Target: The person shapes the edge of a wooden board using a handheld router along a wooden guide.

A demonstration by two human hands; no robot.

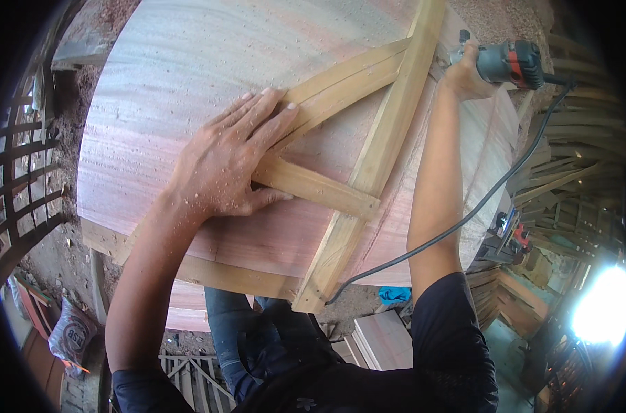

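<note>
My right hand [468, 79] is closed around a handheld trim router [509, 65] with a dark green body and a red patch, at the upper right of the board. The router's base and bit are mostly hidden by my fingers. Flat and spread, my left hand [234, 155] presses on a wooden guide frame [388, 131], over its curved arm and short brace. The frame's long straight strip runs from the top to the board's near edge. Beneath it lies a large pinkish board [168, 82] with a rounded outline, dotted with wood chips.
The router's black cord [478, 206] loops past my right forearm to the frame's lower end. On the ground are stacked boards [388, 337], a blue cloth [394, 294] and a printed sack [72, 334]. Curved wood offcuts [574, 131] pile up on the right.
</note>
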